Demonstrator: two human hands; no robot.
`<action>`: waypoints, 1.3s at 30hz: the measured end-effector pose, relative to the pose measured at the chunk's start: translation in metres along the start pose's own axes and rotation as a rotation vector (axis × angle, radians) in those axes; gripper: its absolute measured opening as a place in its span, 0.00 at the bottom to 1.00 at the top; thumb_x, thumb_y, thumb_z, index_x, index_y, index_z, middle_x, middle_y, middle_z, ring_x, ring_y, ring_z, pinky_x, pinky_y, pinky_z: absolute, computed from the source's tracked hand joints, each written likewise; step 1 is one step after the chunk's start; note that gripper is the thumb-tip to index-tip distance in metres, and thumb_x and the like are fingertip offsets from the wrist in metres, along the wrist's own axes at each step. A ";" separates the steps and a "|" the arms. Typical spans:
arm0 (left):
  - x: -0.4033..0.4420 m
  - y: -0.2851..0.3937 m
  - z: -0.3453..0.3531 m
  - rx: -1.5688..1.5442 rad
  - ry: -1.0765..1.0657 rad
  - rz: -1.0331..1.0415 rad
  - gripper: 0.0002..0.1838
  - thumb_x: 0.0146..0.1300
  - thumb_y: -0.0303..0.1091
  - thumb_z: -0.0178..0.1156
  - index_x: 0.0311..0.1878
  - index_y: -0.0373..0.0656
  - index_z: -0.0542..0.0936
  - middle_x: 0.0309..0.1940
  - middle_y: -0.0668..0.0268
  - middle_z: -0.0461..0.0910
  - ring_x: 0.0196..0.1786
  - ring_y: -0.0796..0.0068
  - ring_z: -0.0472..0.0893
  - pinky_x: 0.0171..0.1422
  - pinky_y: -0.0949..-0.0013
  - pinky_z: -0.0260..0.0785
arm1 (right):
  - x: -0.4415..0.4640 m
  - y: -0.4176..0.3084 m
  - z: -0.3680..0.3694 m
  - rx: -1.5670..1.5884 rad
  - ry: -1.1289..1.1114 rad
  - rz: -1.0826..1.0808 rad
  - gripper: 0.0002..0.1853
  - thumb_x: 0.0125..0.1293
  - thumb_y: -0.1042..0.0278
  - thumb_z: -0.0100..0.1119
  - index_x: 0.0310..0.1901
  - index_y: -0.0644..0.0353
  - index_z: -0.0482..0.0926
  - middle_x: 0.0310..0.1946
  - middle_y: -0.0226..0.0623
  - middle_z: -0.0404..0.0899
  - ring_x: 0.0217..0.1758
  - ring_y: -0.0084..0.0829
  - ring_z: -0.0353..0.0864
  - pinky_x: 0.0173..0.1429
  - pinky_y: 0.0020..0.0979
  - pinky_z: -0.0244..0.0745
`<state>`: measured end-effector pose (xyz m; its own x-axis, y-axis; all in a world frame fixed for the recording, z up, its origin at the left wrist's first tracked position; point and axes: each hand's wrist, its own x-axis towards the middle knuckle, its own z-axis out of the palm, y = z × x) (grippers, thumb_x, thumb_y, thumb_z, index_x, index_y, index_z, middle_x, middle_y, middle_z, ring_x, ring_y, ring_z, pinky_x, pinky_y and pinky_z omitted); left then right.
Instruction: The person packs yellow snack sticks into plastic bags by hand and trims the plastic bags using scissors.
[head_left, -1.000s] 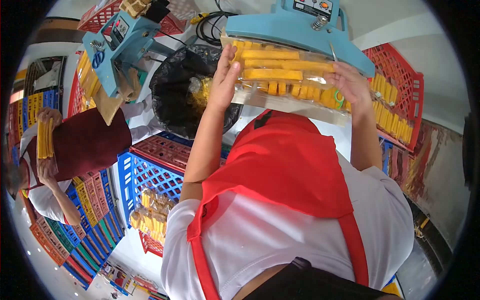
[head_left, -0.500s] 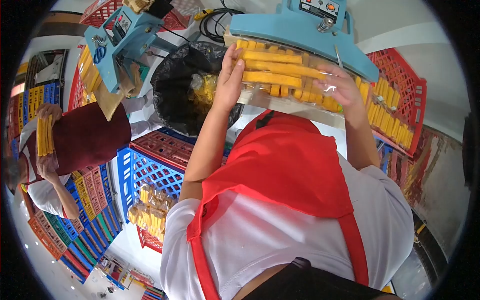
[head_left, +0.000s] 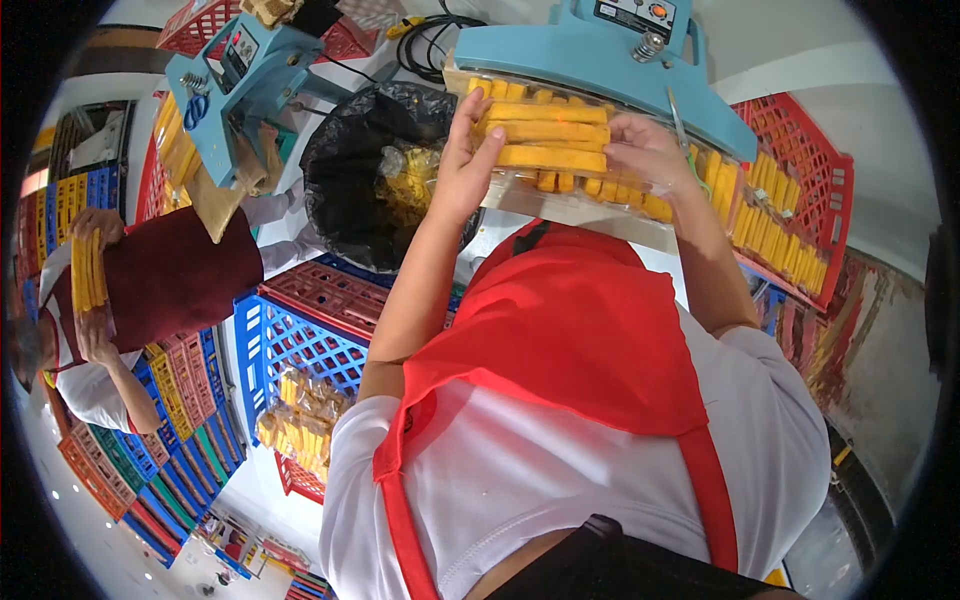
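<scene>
A clear plastic bag of long yellow sticks [head_left: 550, 132] is held between both hands in front of the blue sealing machine [head_left: 590, 55]. My left hand [head_left: 466, 158] grips the bag's left end, thumb on the near side and fingers behind. At the other end, my right hand [head_left: 650, 155] is closed on the bag, its fingers against the stick ends. Under the bag, more bagged yellow sticks [head_left: 625, 193] lie on a pale ledge [head_left: 590, 222]. Scissors [head_left: 677, 120] with green handles stand just beyond my right hand.
A bin lined with black plastic [head_left: 340, 165] stands left, yellow scraps inside. A red crate [head_left: 820, 190] of sticks is at right. Bagged sticks fill part of a blue crate [head_left: 300, 335] below. At far left a person in a dark apron [head_left: 185, 265] holds sticks near another blue sealer [head_left: 240, 90].
My right hand has moved left along the bag, from its loose plastic end to the ends of the sticks. The scissors' green handles now show. My left hand has barely shifted.
</scene>
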<state>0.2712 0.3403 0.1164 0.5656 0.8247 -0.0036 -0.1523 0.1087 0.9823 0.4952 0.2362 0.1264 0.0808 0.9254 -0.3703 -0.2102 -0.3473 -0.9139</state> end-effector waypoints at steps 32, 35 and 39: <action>0.000 0.004 -0.006 0.009 -0.082 -0.035 0.28 0.63 0.32 0.46 0.64 0.40 0.50 0.62 0.56 0.53 0.64 0.67 0.54 0.66 0.70 0.44 | -0.014 0.020 -0.039 0.428 0.110 -0.097 0.14 0.55 0.75 0.53 0.45 0.65 0.70 0.37 0.42 0.75 0.38 0.34 0.79 0.41 0.28 0.75; 0.001 0.005 -0.003 0.040 -0.098 -0.007 0.28 0.63 0.32 0.46 0.64 0.40 0.50 0.62 0.56 0.53 0.64 0.67 0.54 0.65 0.69 0.44 | -0.016 0.002 -0.016 0.283 0.067 -0.063 0.14 0.55 0.75 0.54 0.44 0.65 0.70 0.36 0.41 0.75 0.38 0.32 0.79 0.41 0.27 0.75; 0.001 0.005 -0.004 0.017 -0.064 -0.039 0.29 0.60 0.29 0.49 0.63 0.38 0.52 0.60 0.53 0.56 0.64 0.67 0.55 0.64 0.70 0.48 | -0.015 -0.001 -0.020 0.144 0.110 -0.040 0.14 0.54 0.75 0.54 0.44 0.65 0.71 0.36 0.37 0.76 0.36 0.29 0.78 0.40 0.26 0.74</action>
<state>0.2682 0.3440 0.1209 0.6216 0.7827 -0.0304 -0.1154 0.1299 0.9848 0.5138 0.2196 0.1291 0.1963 0.9133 -0.3569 -0.3411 -0.2777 -0.8981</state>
